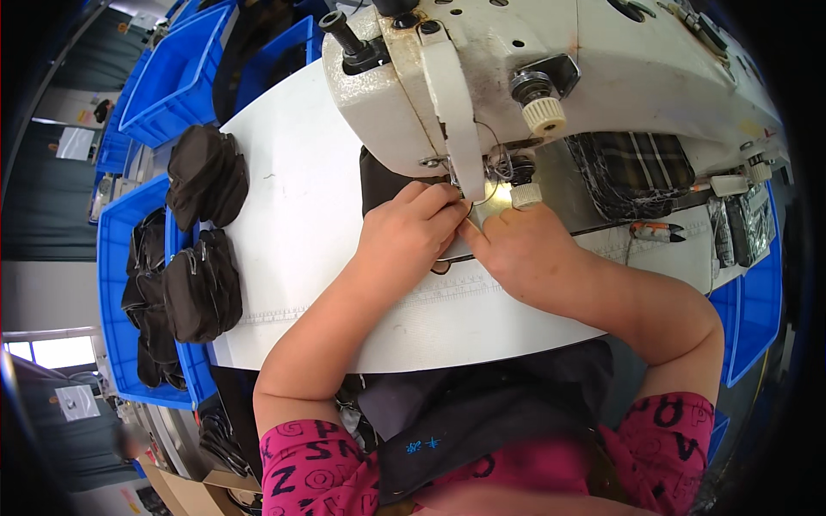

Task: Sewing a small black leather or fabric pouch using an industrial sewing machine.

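Note:
Both hands meet under the head of a white sewing machine (379, 112), close to its needle and presser foot. A dark fabric piece (375, 181) lies on the machine bed, showing left of the needle, partly beneath my left hand (403, 230). The left fingers are bent and pinched together at the work beside the presser foot. My right hand (532, 256) is closed too, its thumb and forefinger touching the left fingertips at the fabric's edge. A small tan-edged bit (440, 267) peeks out below the hands. The fingers hide most of what they grip.
Dark pouches (205, 284) sit at the white table's (301, 232) left edge, by a blue bin (112, 301) of similar pouches. Stacked plaid fabric pieces (632, 172) lie right of the needle, with thread snips (658, 231) nearby. Another blue bin (748, 327) stands at right.

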{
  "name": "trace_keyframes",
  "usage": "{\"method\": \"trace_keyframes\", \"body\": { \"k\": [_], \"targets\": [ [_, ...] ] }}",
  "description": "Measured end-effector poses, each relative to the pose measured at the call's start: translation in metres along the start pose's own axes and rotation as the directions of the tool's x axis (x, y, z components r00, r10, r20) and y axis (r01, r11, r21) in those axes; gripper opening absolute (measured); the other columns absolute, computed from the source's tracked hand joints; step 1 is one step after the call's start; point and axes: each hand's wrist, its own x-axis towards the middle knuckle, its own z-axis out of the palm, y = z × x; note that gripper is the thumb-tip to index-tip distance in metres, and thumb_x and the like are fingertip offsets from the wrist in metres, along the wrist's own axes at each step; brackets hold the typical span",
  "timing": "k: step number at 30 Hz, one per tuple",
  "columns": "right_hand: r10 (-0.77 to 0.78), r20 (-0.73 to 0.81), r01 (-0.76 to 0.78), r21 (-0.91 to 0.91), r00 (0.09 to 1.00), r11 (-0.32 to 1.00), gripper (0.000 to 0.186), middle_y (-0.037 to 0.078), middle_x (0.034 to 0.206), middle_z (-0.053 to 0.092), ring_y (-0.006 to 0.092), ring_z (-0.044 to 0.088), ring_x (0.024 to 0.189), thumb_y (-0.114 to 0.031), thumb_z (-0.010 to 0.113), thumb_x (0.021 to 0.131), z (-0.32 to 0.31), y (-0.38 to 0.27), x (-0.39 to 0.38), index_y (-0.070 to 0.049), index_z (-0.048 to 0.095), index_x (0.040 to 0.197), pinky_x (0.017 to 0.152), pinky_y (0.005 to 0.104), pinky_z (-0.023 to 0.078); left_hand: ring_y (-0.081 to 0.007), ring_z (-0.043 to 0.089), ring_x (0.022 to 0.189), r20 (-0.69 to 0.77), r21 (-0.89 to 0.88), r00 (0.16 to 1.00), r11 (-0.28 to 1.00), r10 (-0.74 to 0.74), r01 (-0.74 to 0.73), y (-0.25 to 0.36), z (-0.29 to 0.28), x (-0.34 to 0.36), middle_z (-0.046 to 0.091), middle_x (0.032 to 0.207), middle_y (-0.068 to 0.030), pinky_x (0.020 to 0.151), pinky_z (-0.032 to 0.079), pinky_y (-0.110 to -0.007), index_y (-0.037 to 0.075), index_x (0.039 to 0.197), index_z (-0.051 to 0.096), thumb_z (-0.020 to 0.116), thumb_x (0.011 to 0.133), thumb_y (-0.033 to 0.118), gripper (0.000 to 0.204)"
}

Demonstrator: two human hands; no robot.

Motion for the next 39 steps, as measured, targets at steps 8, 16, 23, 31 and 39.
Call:
{"method": "trace_keyframes", "body": {
  "k": [8, 16, 23, 31, 39],
  "targets": [
    [-0.023, -0.044, 0.023, 0.010, 0.999, 1.000, 0.039, 0.003, 0.072, 0.059, 0.0200, 0.062, 0.068, -0.009, 0.066, 0.075, 0.002, 0.003, 0.000, 0.001, 0.070, 0.113, 0.058, 0.0374, 0.047, -0.0235, 0.071, 0.091, 0.028, -0.080, 1.000, 0.997, 0.009, -0.007, -0.003, -0.006, 0.004, 0.073, 0.108, 0.0005, 0.075, 0.059, -0.035, 0.011, 0.107, 0.078, 0.076, 0.075, 0.005, 0.033],
    [-0.018, -0.023, 0.018, -0.008, 1.000, 1.000, 0.029, 0.004, 0.074, 0.066, 0.0209, 0.067, 0.069, -0.011, 0.064, 0.083, 0.004, 0.001, 0.002, 0.001, 0.068, 0.109, 0.074, 0.0380, 0.046, -0.0258, 0.071, 0.093, 0.082, -0.130, 0.996, 0.991, -0.021, 0.032, -0.007, -0.007, 0.002, 0.073, 0.107, -0.0022, 0.076, 0.059, -0.037, 0.010, 0.111, 0.079, 0.074, 0.078, 0.004, 0.034],
    [0.017, -0.043, -0.018, -0.034, 0.999, 0.999, 0.030, 0.004, 0.076, 0.067, 0.0216, 0.067, 0.070, -0.012, 0.065, 0.081, 0.004, 0.003, 0.005, 0.000, 0.067, 0.109, 0.074, 0.0386, 0.048, -0.0282, 0.070, 0.087, 0.042, -0.083, 0.998, 0.995, -0.057, 0.060, -0.002, 0.002, 0.006, 0.072, 0.103, -0.0064, 0.074, 0.058, -0.039, 0.005, 0.112, 0.077, 0.074, 0.082, 0.004, 0.030],
    [0.053, -0.087, -0.056, -0.032, 0.995, 0.998, 0.025, 0.004, 0.074, 0.066, 0.0214, 0.067, 0.069, -0.013, 0.065, 0.081, 0.006, 0.002, 0.004, -0.003, 0.066, 0.104, 0.075, 0.0395, 0.048, -0.0262, 0.067, 0.103, 0.075, -0.129, 0.991, 0.984, -0.112, 0.121, -0.002, 0.001, 0.004, 0.069, 0.108, -0.0042, 0.080, 0.060, -0.037, 0.007, 0.107, 0.076, 0.074, 0.078, 0.008, 0.030],
    [0.044, -0.003, -0.044, -0.008, 0.999, 0.999, 0.027, 0.004, 0.073, 0.068, 0.0216, 0.069, 0.069, -0.012, 0.066, 0.081, 0.000, 0.004, 0.007, -0.002, 0.066, 0.105, 0.072, 0.0384, 0.048, -0.0246, 0.068, 0.101, 0.090, -0.056, 0.994, 0.996, -0.067, 0.072, -0.005, -0.001, 0.005, 0.069, 0.104, -0.0033, 0.079, 0.060, -0.036, 0.007, 0.107, 0.077, 0.075, 0.077, 0.011, 0.030]
  ]
}}
